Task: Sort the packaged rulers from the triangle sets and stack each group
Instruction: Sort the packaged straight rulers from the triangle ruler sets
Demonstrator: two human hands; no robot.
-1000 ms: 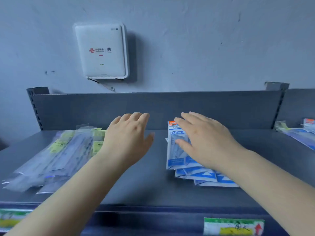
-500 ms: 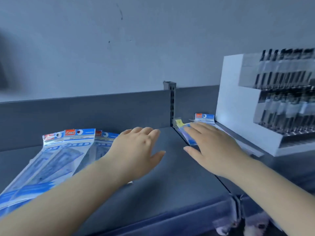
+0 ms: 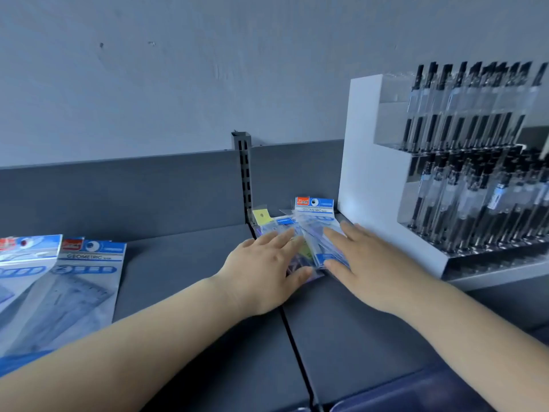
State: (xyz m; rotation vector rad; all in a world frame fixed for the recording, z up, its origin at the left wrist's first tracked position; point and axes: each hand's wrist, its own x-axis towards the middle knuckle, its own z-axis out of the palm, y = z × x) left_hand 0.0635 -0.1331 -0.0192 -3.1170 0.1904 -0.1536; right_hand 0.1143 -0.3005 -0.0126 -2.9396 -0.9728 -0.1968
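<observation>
Two bare hands are lying on a small heap of clear plastic packets (image 3: 309,230) with blue, red and yellow header cards, which is sitting on the dark grey metal shelf (image 3: 190,263) near its back edge, just right of the seam between two shelf boards and just beside the white stepped display stand (image 3: 377,185). The left hand (image 3: 261,275) is resting flat on the heap's left side with its fingers straight and slightly spread, the thumb touching the packets' near edge. The right hand (image 3: 374,269) is pressing on the right side with fingers extended and the thumb held out, gripping nothing. The topmost card is reading "GEOMETRIC", with a red brand mark too blurred to read. At the shelf's left edge, well apart from the hands, flat blue-and-white packaged triangle sets (image 3: 68,289) are lying overlapped, the same "GEOMETRIC" wording showing on one. The stand is holding rows of black pens (image 3: 463,173) standing upright in clear tiers. Behind the shelf a grey back panel with a slotted upright (image 3: 244,171) is rising against a plain, lightly scuffed pale wall (image 3: 208,69).
</observation>
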